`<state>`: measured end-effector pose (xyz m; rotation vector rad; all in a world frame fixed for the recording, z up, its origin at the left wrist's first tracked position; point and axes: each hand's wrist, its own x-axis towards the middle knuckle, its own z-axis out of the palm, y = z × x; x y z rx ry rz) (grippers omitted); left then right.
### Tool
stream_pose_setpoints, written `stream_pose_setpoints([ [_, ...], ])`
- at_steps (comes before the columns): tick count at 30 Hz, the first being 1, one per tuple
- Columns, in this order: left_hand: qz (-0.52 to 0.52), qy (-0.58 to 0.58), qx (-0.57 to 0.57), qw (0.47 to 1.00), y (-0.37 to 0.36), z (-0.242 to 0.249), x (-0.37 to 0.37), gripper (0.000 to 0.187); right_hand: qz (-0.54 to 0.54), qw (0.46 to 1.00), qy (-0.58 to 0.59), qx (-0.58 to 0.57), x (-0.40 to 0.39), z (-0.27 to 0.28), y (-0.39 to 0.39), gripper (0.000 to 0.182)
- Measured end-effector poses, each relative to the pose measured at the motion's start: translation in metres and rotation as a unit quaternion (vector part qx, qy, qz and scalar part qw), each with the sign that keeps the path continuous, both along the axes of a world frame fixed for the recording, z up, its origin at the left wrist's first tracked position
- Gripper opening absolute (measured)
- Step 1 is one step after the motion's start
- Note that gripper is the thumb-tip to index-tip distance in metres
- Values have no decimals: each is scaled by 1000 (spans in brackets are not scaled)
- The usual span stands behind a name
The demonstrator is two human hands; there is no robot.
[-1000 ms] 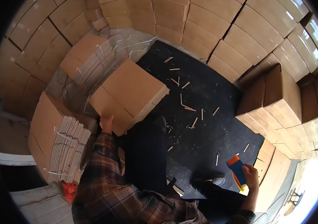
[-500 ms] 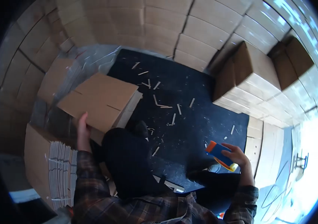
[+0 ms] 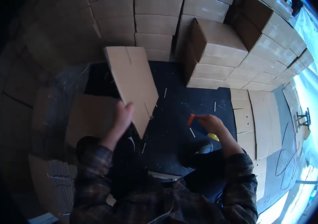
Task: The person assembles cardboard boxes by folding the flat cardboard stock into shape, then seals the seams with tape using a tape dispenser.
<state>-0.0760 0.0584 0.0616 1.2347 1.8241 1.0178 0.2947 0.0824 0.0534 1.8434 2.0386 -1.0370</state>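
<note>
At frame centre, left of middle: the left hand (image 3: 122,115) is closed on the lower edge of a flat cardboard sheet (image 3: 132,80), thumb side toward the camera, fingers wrapped behind the board.
Cardboard sheet: a folded-flat box blank, raised and tilted, its top edge reaching toward the upper middle of the frame; creases and a slot cut show on its face.
Right of centre: the right hand (image 3: 211,123) is clasped around a blue, orange and yellow tool (image 3: 200,127); the orange end sticks out to the left of the fingers, a yellow part shows below the hand. What kind of tool it is cannot be made out.
Hands apart: the two hands are well apart, with the dark floor mat (image 3: 189,104) between them.
Under the left hand: a second flat cardboard piece (image 3: 90,119) lies in shadow at the left of the mat.
Lower left: a strapped bundle of flat cardboard (image 3: 60,183) stands on edge, its layered edges showing.
Upper right: a stack of flattened boxes (image 3: 215,56) sits on the far side of the mat, with more stacks running toward the upper right corner.
Floor mat: small pale slivers are scattered across it.
Bottom of frame: plaid sleeves (image 3: 166,201) and dark trousers; one shoe (image 3: 205,148) shows below the right hand.
</note>
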Motion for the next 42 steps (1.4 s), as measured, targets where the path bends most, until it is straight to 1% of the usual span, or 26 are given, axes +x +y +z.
stream_pose_setpoints([
  [1,-1,35,66,997,-18,-8,37,22,7,1000,8,26,1,-2,1,35],
  [2,-12,54,77,996,-41,-21,66,22,16,998,15,52,1,-5,3,34],
  [4,-60,52,138,987,-86,-78,106,35,11,998,32,46,2,-5,5,34],
  [6,-143,118,-108,977,-135,-104,131,49,4,998,46,37,1,-10,2,34],
  [7,-144,116,-113,976,-150,-113,133,49,8,998,47,30,-1,-14,2,34],
  [8,-218,60,-115,967,-164,-122,134,55,14,998,48,23,-1,-18,1,35],
  [9,-290,3,-115,950,-179,-134,131,61,14,999,48,16,-4,-20,-3,35],
  [10,-341,-112,-52,932,-185,-167,118,65,15,998,57,4,-5,-21,-4,37],
  [11,-342,-112,-54,931,-182,-169,118,65,15,998,64,-4,-5,-21,-3,39],
  [13,-388,-9,-260,884,-160,-167,114,63,-7,998,61,-28,-13,-13,-4,43],
  [14,-391,-9,-262,882,-152,-163,114,63,-28,996,59,-53,-16,-11,-6,48],
  [16,-264,-88,-230,932,-134,-144,115,64,-31,996,63,-59,-18,-15,-4,52],
  [18,-193,-246,-166,935,-121,-115,125,64,-29,996,64,-62,-25,-14,-3,57],
  [19,-192,-247,-167,935,-118,-97,128,64,-12,997,58,-48,-28,-10,-4,57],
  [21,-251,-114,-106,956,-116,-69,136,78,2,998,50,-35,-33,-5,-5,58],
  [22,-251,-115,-107,955,-119,-79,139,78,26,999,39,-24,-37,-3,-5,61],
  [24,-265,-82,-93,956,-130,-97,144,92,50,998,28,-15,-45,-4,-4,65],
  [26,-261,-66,-73,960,-143,-105,150,95,72,996,9,-44,-50,-8,-2,67],
  [30,-258,-20,-73,963,-137,-88,156,102,72,996,29,-46,-68,-16,-2,71],
  [31,-256,-21,-74,964,-139,-96,153,102,72,995,21,-63,-71,-11,-2,71],
  [33,-209,-259,-66,941,-142,-105,145,97,75,994,13,-81,-75,-12,-1,71],
  [34,-206,-257,-69,942,-146,-102,142,97,73,994,30,-75,-76,-16,-2,72],
  [36,-158,-367,-98,911,-154,-97,137,89,75,994,47,-67,-79,-18,-3,72],
  [40,-139,-352,-88,921,-157,-102,129,79,87,994,32,-53,-83,-8,-5,65],
  [41,-158,-225,-18,961,-158,-105,128,73,89,995,20,-48,-86,-7,-7,61],
  [42,-172,-91,53,979,-159,-108,126,68,90,995,20,-47,-90,-4,-10,61],
])
